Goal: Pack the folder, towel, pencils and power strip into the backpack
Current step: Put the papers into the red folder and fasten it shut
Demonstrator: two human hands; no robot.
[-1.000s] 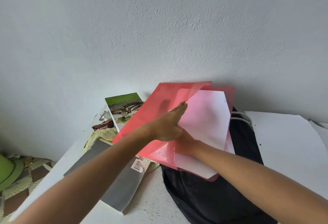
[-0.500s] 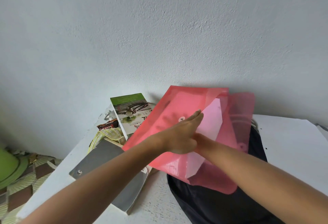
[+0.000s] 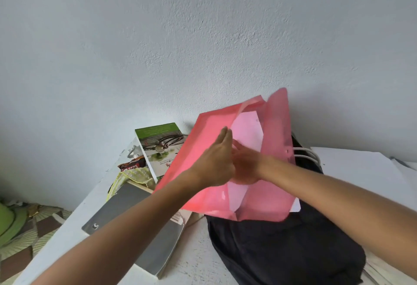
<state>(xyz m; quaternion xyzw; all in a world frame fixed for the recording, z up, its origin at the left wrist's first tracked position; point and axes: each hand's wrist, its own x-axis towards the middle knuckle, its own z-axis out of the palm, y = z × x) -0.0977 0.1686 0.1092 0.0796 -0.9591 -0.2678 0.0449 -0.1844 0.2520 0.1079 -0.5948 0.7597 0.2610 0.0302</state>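
I hold a translucent pink folder (image 3: 203, 149) tilted above the black backpack (image 3: 282, 251), which lies on the white table (image 3: 198, 260). My left hand (image 3: 214, 162) lies with straight fingers against the folder's front sheet, at the edge of its opening; its thumb is hidden. My right hand (image 3: 247, 167) is inside the folder under the pink flap, curled at the white paper (image 3: 247, 131) tucked in there. A yellow-green cloth (image 3: 135, 177) lies to the left. No pencils or power strip can be made out.
Left of the folder are a green-covered book (image 3: 158, 147), a grey book (image 3: 135, 217) and a snack wrapper (image 3: 132, 164). White cords (image 3: 309, 153) show behind the backpack. White sheets (image 3: 361, 172) cover the table's right side. The wall stands close behind.
The white paper has slid deeper into the folder, and the pink flap has come over my right hand. The folder now stands more upright.
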